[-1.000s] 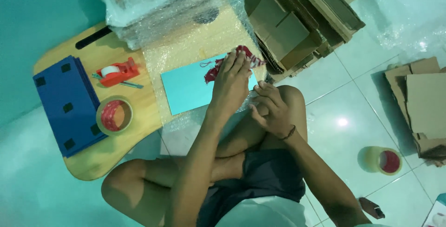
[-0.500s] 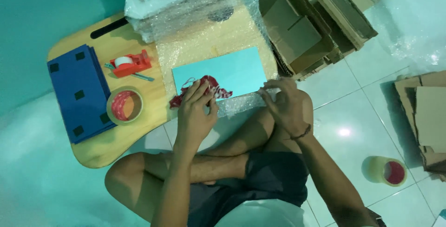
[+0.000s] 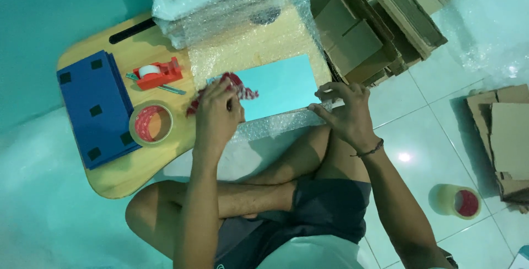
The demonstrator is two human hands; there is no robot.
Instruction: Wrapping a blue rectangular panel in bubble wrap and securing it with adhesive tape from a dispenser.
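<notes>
Seen from the head camera, a person sits cross-legged on a tiled floor at a low wooden table (image 3: 118, 178), the left hand (image 3: 217, 116) clenched around a red-and-white item (image 3: 241, 87) at the left edge of a flat teal card (image 3: 281, 86). The right hand (image 3: 347, 113) pinches the bubble wrap (image 3: 275, 126) at the card's right corner, fingers curled on its edge. A tape roll (image 3: 150, 123), a red dispenser (image 3: 156, 74) and a blue box (image 3: 96, 108) lie left on the table; cardboard (image 3: 374, 26) is stacked beyond.
</notes>
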